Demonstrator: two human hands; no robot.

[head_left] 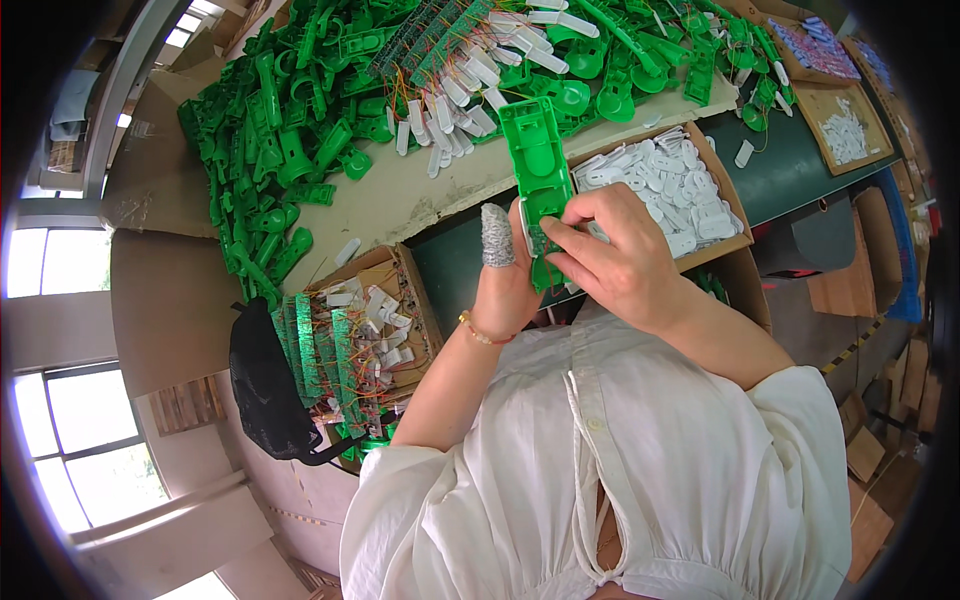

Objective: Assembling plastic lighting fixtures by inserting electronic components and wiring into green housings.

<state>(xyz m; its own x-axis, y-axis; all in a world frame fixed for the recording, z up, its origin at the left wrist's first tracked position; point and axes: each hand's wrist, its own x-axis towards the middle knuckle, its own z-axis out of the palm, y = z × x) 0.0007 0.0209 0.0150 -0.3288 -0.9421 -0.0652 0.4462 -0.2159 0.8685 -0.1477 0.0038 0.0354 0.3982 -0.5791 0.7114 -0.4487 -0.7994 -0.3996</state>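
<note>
Above the table's near edge, left hand (503,285) raised, wrapped thumb upright, fingers clasping the lower end of a long green plastic housing (538,175). Right hand (610,250) arched over it, fingertips (553,232) pressing a small circuit board (540,238) into it. Dark green table (790,165): heap of green plastic parts (290,130); cardboard box of white pieces (665,185); box of wired boards (350,345). Windows (60,400) at left.

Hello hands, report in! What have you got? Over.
Left hand grips green plastic shell. Right hand pinches small circuit board onto it. Nothing blocking.
</note>
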